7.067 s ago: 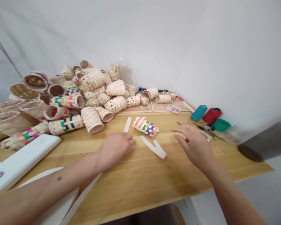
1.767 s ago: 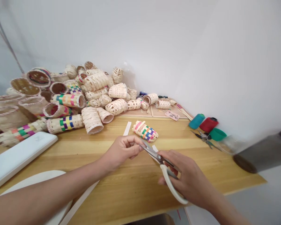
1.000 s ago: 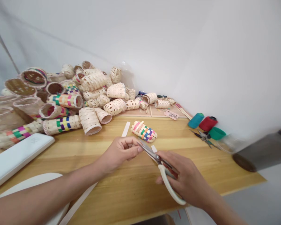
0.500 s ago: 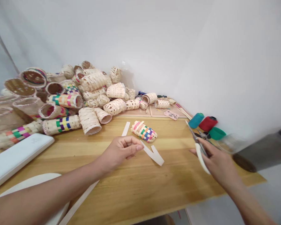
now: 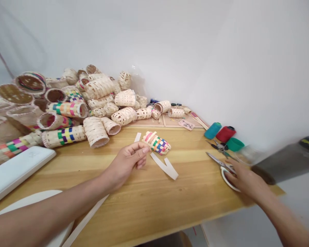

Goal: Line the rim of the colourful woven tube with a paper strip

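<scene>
My right hand (image 5: 247,180) has its fingers at the white handle of a pair of scissors (image 5: 222,166), low over the right side of the table; the blades point left and away from me. My left hand (image 5: 132,159) is closed in a pinch near the middle, and whatever lies between thumb and finger is too small to make out. Just beyond it lies a small woven basket (image 5: 157,142) with coloured checks. A pale flat strip (image 5: 167,168), folded in a V, rests on the wood to the right of the left hand.
Many woven baskets (image 5: 100,87) are heaped at the back left. A white oblong case (image 5: 20,175) sits at the left. Teal (image 5: 213,130) and red (image 5: 225,133) thread spools, a green cup (image 5: 235,144) and small snips (image 5: 220,146) stand back right, near a dark cylindrical container (image 5: 285,163).
My right hand has lowered the scissors to the tabletop and slightly right. My left hand has shifted a little left, away from the strip's end, still pinched.
</scene>
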Tool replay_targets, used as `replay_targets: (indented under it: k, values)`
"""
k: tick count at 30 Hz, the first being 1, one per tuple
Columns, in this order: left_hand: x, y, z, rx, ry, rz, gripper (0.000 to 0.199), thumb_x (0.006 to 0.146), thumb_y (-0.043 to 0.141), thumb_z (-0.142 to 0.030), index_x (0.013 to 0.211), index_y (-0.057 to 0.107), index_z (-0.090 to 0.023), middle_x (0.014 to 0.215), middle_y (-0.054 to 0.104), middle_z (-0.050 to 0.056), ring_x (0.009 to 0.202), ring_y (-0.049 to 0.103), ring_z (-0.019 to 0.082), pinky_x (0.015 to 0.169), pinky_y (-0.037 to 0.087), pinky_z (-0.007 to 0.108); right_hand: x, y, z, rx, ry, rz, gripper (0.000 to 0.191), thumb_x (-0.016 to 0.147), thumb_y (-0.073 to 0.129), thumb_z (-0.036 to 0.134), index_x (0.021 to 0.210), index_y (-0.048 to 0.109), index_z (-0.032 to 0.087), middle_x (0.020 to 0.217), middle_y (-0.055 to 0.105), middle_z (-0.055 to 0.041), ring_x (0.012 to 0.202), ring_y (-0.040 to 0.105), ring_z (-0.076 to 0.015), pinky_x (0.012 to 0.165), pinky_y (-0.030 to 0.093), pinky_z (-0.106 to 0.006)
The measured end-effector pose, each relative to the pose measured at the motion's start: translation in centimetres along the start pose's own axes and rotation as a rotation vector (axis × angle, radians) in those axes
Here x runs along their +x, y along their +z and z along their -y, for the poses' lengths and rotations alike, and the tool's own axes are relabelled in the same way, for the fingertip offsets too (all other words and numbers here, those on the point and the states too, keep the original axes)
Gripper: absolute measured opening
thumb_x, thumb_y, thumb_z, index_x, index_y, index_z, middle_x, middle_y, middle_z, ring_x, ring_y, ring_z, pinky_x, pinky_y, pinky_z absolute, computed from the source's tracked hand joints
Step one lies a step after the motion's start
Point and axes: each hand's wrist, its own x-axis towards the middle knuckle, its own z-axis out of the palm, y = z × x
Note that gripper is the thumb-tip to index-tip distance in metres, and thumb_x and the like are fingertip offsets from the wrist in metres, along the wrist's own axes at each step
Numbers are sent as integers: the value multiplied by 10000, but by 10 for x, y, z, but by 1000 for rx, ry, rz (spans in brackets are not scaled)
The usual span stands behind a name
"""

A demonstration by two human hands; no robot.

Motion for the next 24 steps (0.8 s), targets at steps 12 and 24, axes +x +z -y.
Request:
replay_targets:
  k: [12, 24]
  values:
    - [-4, 6, -3, -74, 35, 74, 210, 909, 566, -347, 799, 529, -172, 577, 515, -45, 531, 452, 73, 563, 381, 191, -19, -72, 222, 937, -662, 243, 554, 871, 617, 274, 1400, 458, 307, 1391, 533, -28, 1127, 601, -221, 737, 555, -276]
    - [4, -2, 2, -34, 73, -53, 213, 874, 609, -367, 852, 570, -158, 773, 607, -8, 509, 477, 54, 485, 375, 179, 9, -48, 249, 799, -748, 20, 106, 892, 608, 181, 925, 708, 197, 851, 717, -12, 764, 633, -140, 694, 416, -225]
